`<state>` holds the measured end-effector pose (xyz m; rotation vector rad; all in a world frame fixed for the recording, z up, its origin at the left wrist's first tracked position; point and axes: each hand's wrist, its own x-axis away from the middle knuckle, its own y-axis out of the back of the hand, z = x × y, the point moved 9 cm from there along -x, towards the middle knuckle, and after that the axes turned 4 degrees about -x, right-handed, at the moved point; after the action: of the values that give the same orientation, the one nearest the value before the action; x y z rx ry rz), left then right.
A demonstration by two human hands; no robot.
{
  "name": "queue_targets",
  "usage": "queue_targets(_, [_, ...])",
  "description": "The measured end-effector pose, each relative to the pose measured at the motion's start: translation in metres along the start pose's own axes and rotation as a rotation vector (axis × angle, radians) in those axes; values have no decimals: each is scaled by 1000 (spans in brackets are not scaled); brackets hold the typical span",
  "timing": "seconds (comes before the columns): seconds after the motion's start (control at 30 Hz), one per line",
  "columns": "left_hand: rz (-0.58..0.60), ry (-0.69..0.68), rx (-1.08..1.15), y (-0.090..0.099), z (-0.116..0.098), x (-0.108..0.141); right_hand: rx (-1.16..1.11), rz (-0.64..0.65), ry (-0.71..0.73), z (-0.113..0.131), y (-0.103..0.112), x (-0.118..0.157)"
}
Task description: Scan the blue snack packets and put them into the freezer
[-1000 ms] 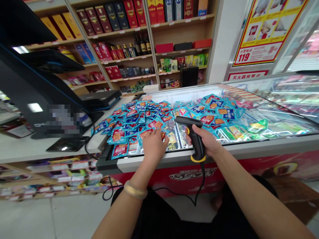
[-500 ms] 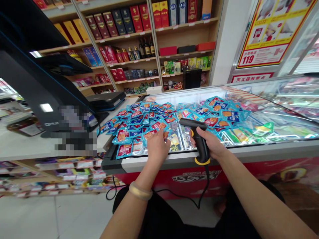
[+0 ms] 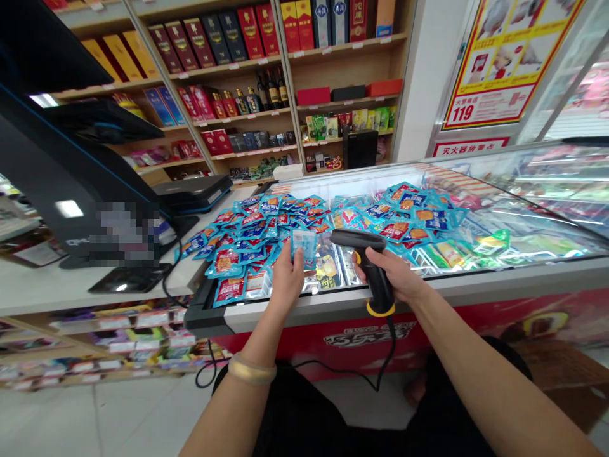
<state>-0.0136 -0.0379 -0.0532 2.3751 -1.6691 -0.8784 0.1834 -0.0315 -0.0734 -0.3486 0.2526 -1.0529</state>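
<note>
My left hand [image 3: 287, 276] pinches a small blue snack packet [image 3: 304, 244], whose pale printed back faces up toward me. In my right hand [image 3: 399, 274] is a black barcode scanner [image 3: 378, 279] with yellow trim; my fingers wrap its handle and its head points left toward the packet. A heap of blue and red snack packets [image 3: 252, 231] lies on the freezer's glass top beyond my left hand. A second pile of like packets [image 3: 413, 209] sits farther right, past the scanner. The scanner's cable hangs from its handle.
A chest freezer [image 3: 457, 292] with a glass top stretches to the right. To the left, a counter [image 3: 28, 289] carries a checkout terminal [image 3: 61, 152] and a dark phone-like slab [image 3: 130, 279]. Shelves of boxed bottles [image 3: 233, 38] stand behind. The black cable [image 3: 342, 374] loops low in front.
My left hand has lifted a packet from the heap and turned its pale back up. My right hand still holds the scanner. The view has shifted slightly right.
</note>
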Motion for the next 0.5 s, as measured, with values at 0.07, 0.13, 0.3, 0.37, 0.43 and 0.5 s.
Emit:
queue_targets(0.07, [51,51,78,-6,5,0,5,21,-9,-2,-2,0])
queue_targets(0.13, [74,50,92,-9,6,0,10,36,-13,-3,-3,0])
queue_targets(0.3, [94,37,35,-12,10,2,23,64,-17,-4,-4,-1])
queue_targets(0.37, [104,35,6,-12,10,2,29,73,-21,-4,-5,0])
queue_targets(0.43, [110,29,-26,-13,9,2,38,75,-20,-3,-6,0])
queue_targets(0.5, [112,27,-53,-13,9,2,48,75,-13,-2,-7,0])
